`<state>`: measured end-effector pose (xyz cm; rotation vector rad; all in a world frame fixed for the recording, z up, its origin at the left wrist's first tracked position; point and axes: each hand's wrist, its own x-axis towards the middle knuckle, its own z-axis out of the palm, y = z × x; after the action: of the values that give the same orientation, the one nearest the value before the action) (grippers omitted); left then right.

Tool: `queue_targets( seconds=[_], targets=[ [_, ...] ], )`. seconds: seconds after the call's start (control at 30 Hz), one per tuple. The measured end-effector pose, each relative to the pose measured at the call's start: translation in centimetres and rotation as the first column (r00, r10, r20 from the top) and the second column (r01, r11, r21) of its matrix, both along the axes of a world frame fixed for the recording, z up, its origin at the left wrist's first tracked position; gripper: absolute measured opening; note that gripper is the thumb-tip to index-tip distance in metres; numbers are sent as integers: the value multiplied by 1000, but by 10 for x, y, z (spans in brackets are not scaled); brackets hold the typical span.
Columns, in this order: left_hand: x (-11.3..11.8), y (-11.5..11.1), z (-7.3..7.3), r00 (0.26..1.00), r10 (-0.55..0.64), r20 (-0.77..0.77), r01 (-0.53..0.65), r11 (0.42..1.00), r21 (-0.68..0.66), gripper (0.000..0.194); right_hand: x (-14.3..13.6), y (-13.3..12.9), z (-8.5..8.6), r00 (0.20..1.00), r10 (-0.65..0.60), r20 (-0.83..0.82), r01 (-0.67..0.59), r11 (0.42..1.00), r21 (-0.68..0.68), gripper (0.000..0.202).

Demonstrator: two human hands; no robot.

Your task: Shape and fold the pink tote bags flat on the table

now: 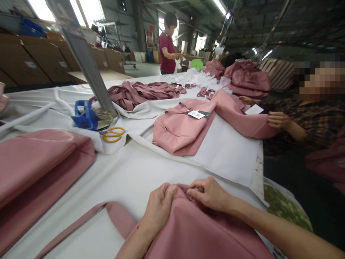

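Observation:
A pink leather-like bag (196, 230) lies at the near edge of the table, its strap (120, 217) trailing to the left. My left hand (160, 203) grips the bag's upper edge, thumb pressed against the fingers. Just right of it, my right hand (207, 194) is closed on the same edge in a pinch; what sits between its fingertips is too small to name. Further back lies another pink bag (175, 133) with a white tag (196, 114). A large pink bag (40, 162) rests at the left.
Yellow-handled scissors (113, 134) and a blue tape dispenser (84, 115) lie beside a metal post (86, 61). Behind them is a heap of pink straps (142, 92). At the right, a person's hand (279, 119) holds a pink bag (242, 117). Another person (167, 48) stands at the back.

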<state>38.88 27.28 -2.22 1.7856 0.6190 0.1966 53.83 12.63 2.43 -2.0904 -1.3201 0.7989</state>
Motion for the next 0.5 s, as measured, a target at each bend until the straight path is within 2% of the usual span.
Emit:
queue_targets(
  seconds=[0.1,0.17,0.33,0.4,0.5],
  targets=[
    [-5,-3,1,998,1,64,-5,998,64,41,-1,14,8,972,237,1,-237,971,-34,20],
    [-7,-5,2,997,-9,82,1,995,100,38,-4,16,14,945,321,-61,-322,947,-11,18],
    [-7,-4,5,997,-21,73,14,994,106,38,-14,14,20,917,297,-266,-262,952,160,26],
    [-5,-2,6,997,-26,72,21,998,58,39,-15,14,18,901,244,-357,-207,968,140,26],
    [-1,2,6,998,-19,62,22,999,-48,42,-14,14,12,924,116,-364,-112,993,32,23]
  ],
)
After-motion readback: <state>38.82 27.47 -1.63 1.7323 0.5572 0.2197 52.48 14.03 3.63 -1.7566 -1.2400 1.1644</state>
